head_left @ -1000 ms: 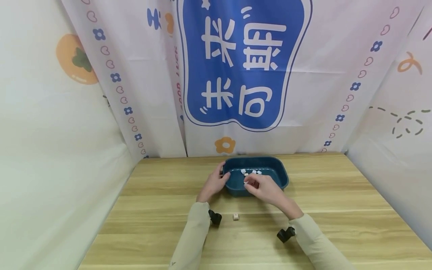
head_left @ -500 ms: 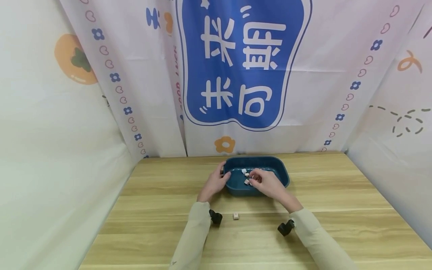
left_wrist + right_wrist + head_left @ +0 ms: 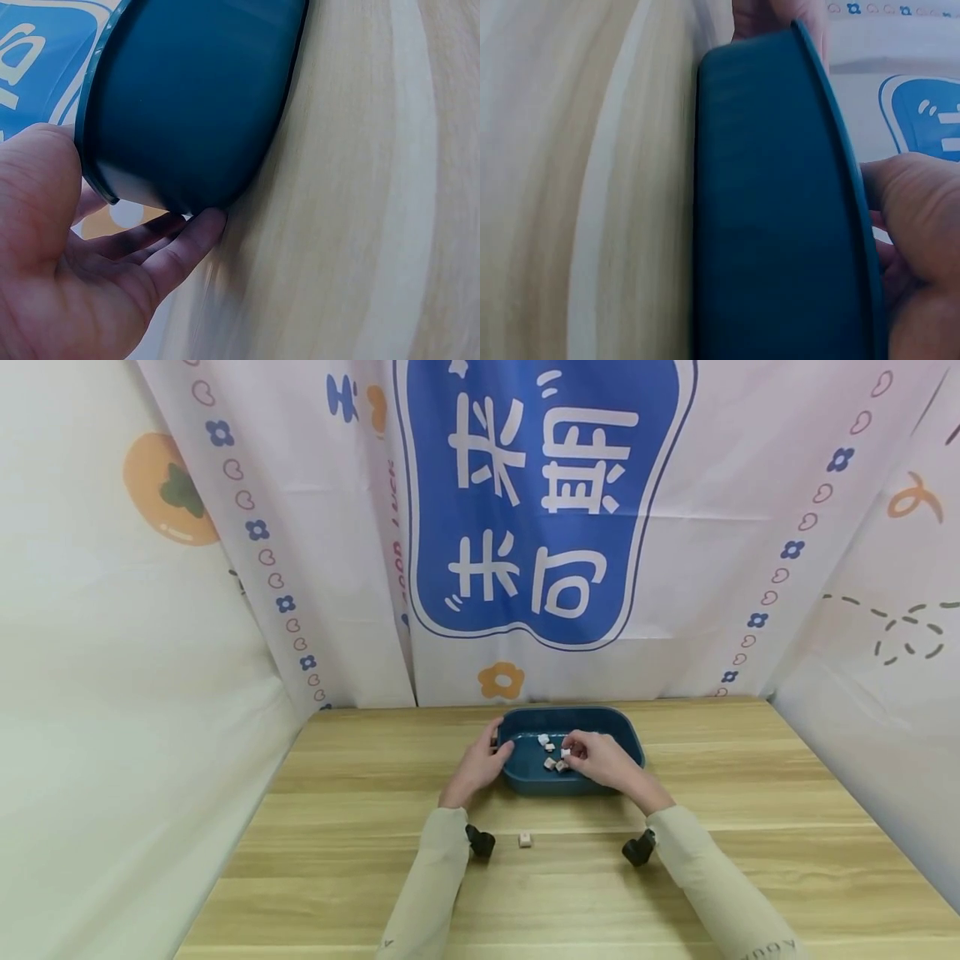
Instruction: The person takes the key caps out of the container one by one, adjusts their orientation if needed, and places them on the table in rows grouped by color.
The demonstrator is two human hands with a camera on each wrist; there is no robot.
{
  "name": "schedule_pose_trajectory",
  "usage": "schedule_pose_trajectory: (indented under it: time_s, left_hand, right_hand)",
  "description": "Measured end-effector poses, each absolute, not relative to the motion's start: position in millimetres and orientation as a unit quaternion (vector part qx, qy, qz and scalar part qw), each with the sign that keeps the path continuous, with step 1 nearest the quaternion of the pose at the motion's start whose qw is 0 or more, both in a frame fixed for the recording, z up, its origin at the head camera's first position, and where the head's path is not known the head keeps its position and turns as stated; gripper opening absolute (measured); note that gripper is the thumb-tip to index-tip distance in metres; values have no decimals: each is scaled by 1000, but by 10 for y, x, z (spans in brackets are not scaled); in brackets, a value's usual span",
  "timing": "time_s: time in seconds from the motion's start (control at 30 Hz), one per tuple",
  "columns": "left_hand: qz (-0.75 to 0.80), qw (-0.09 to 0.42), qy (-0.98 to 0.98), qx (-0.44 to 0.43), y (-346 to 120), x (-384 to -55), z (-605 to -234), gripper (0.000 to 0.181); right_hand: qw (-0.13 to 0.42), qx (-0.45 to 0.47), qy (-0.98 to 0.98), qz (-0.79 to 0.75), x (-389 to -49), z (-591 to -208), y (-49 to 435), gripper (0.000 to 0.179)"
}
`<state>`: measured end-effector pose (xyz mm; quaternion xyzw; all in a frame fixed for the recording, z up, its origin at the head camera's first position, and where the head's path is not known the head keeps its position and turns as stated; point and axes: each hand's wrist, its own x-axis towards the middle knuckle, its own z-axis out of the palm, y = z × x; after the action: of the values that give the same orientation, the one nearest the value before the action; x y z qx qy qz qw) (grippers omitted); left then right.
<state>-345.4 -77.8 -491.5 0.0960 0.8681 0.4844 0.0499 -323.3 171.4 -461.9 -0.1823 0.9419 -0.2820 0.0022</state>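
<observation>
A dark teal plastic bin (image 3: 562,787) stands at the back of the wooden table. My left hand (image 3: 477,764) grips its left end, thumb over the rim; the left wrist view shows fingers against the outer wall (image 3: 187,97). Over the bin, my right hand (image 3: 603,762) pinches a small white cube (image 3: 566,753) between thumb and fingertips. Two similar cubes (image 3: 550,764) lie side by side near the front of the bin, with further cubes (image 3: 543,739) behind them. In the right wrist view, the bin wall (image 3: 780,187) hides my right fingertips.
One small off-white cube (image 3: 525,840) sits on the table (image 3: 360,860) in front of the bin, between my forearms. A printed cloth (image 3: 345,610) hangs behind the table's back edge, and white cloth walls flank both sides.
My right hand has shifted slightly right inside the bin. A cube it held before now lies near the front, another lies beside it, and it pinches a different one. My left hand stays put.
</observation>
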Motion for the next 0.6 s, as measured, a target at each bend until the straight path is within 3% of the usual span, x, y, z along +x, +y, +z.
schedule_pose_trajectory:
  time_s: [0.6]
  left_hand:
    - [472,43,875,101,-786,-3444,-4897,58]
  right_hand:
    - [67,-205,940,-264,-3490,-4683,1828,18]
